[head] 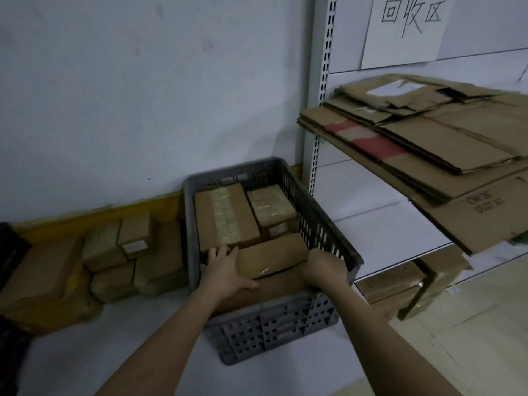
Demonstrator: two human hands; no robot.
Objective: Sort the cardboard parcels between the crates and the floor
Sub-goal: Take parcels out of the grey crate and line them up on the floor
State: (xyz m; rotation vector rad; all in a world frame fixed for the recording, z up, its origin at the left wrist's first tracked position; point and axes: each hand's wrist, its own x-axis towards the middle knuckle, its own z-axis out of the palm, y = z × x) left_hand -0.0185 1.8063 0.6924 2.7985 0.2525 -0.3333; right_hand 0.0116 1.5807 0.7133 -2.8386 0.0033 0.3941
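Note:
A grey slatted crate (320,221) stands on the floor against the wall, holding several taped cardboard parcels. A long parcel (225,218) lies at its left, a smaller one (271,207) at the back right. At the front lies a brown parcel (271,255), tilted. My left hand (225,270) holds its left end, fingers spread over the top and thumb at the near side. My right hand (323,267) grips its right end with curled fingers. More parcels (134,252) are piled on the floor left of the crate.
A white metal rack (317,110) stands at the right, its shelf loaded with flattened cardboard (428,138). Boxes (400,281) sit under the lowest shelf. A paper sign (408,27) hangs on the wall. A dark crate edge (11,247) shows at the far left.

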